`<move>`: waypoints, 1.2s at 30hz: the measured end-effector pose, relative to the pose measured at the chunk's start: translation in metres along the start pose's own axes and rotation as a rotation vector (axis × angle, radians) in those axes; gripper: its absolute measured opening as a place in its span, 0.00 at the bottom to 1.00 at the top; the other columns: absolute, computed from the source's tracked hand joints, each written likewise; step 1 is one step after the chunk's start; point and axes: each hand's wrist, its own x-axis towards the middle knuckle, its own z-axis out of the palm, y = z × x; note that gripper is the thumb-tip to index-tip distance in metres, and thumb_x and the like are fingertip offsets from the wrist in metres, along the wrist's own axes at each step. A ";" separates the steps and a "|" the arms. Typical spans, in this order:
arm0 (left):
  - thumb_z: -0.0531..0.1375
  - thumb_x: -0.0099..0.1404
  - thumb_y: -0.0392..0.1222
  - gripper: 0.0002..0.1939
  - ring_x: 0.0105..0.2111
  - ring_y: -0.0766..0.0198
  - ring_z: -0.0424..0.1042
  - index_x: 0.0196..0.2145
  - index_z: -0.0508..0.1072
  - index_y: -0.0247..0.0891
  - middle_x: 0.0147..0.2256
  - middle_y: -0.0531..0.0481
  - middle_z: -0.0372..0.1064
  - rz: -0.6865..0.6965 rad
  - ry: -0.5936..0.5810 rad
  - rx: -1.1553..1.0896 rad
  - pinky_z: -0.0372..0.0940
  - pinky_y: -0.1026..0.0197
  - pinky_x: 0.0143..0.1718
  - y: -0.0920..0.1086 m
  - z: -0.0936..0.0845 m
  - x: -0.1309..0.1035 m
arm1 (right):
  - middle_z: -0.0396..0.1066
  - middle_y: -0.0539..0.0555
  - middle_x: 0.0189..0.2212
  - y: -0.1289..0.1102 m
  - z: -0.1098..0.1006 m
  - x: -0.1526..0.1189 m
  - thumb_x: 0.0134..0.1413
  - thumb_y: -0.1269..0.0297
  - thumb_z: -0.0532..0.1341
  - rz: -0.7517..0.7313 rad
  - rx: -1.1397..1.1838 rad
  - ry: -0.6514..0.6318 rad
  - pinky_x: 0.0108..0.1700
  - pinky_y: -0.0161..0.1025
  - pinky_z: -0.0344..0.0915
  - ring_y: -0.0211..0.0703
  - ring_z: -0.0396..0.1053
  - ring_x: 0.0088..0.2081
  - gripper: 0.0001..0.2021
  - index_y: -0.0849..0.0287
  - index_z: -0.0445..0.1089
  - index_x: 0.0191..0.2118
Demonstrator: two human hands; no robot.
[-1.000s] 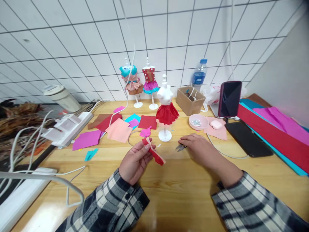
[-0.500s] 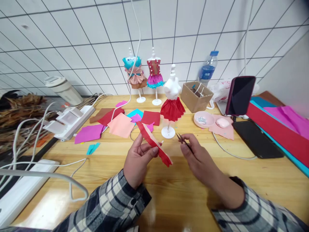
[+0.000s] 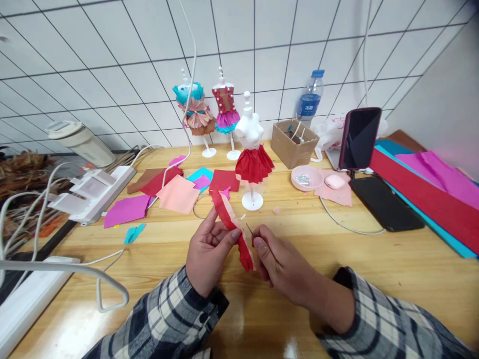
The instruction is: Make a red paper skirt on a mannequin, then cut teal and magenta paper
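Pinched in my left hand (image 3: 209, 252) is a strip of red and pale-pink crepe paper (image 3: 226, 215), slanting down toward the right. My right hand (image 3: 279, 259) is closed on dark tweezers (image 3: 250, 231), whose tips point up and left, close to the strip's pink edge. Just behind my hands stands a small white mannequin (image 3: 250, 129) wearing a red pleated skirt (image 3: 255, 165). Two more mannequins in paper outfits, one with a teal top (image 3: 189, 93) and one with a magenta skirt (image 3: 227, 118), stand near the wall.
Coloured paper squares (image 3: 179, 194) lie left of centre. A cardboard box (image 3: 294, 149), a pink dish of beads (image 3: 307, 178), a phone (image 3: 359, 139) and a black tablet-like slab (image 3: 387, 203) are to the right. Cables and a power strip (image 3: 101, 192) occupy the left.
My right hand has moved left with the tweezers, bringing them beside the strip. The strip's lower end now hangs more steeply. The whole view has shifted slightly.
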 end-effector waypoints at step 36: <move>0.70 0.54 0.34 0.48 0.32 0.68 0.78 0.66 0.51 0.47 0.32 0.55 0.78 0.022 0.018 0.040 0.71 0.67 0.40 0.001 0.001 -0.001 | 0.66 0.49 0.28 -0.003 -0.002 -0.004 0.69 0.54 0.43 -0.031 -0.260 -0.002 0.31 0.37 0.51 0.40 0.64 0.29 0.13 0.56 0.58 0.39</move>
